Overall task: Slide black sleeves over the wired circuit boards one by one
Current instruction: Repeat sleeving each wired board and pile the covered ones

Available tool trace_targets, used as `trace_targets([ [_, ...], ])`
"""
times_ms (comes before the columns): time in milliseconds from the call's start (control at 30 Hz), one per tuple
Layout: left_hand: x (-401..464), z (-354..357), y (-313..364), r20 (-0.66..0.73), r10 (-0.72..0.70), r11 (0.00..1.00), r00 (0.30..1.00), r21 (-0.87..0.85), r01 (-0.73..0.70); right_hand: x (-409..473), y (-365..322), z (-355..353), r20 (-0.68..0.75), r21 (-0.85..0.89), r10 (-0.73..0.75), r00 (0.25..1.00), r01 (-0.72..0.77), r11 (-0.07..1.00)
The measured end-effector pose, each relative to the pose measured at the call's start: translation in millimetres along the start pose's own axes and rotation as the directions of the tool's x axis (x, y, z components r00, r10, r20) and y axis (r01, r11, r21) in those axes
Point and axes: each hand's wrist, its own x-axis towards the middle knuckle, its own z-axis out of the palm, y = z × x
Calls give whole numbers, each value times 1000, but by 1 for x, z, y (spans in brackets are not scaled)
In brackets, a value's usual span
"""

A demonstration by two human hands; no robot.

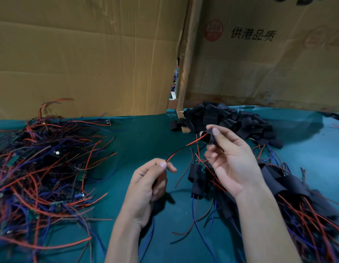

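over the middle of a teal surface [142, 133], the right hand [229, 160] pinches one black sleeve [207, 136] in its fingers; the left hand [149, 181] pinches a red and black wire pair [183, 148] whose far end enters that sleeve. the wires could buckle or slip out if pushed slack. two hands, one held sleeve; spare sleeves [227, 118] at the back edge and bare boards [41, 168] at the left edge are too many to count.

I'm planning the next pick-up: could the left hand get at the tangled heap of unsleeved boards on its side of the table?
Probably not yet. The heap of wired boards lies open beside the left hand, with bare green table between, but that hand is pinching the red wire threaded into the black sleeve in the right hand.
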Motion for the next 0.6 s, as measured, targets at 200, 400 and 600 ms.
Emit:
trace_targets([
  [200, 1, 1, -1, -34, 3, 1000, 999, -30, -4, 0, 2, -2, -1, 1, -3, 1000, 3, 1000],
  [400, 1, 1, -1, -57, 11, 1000, 998, -14, -12, 0, 3, -3, 1, 9, -14, 1000, 14, 1000],
  [600, 1, 2, -1, -50, 13, 1000, 999, -25, -15, -1, 5, -2, -21, 5, -48, 999, 48, 999],
])
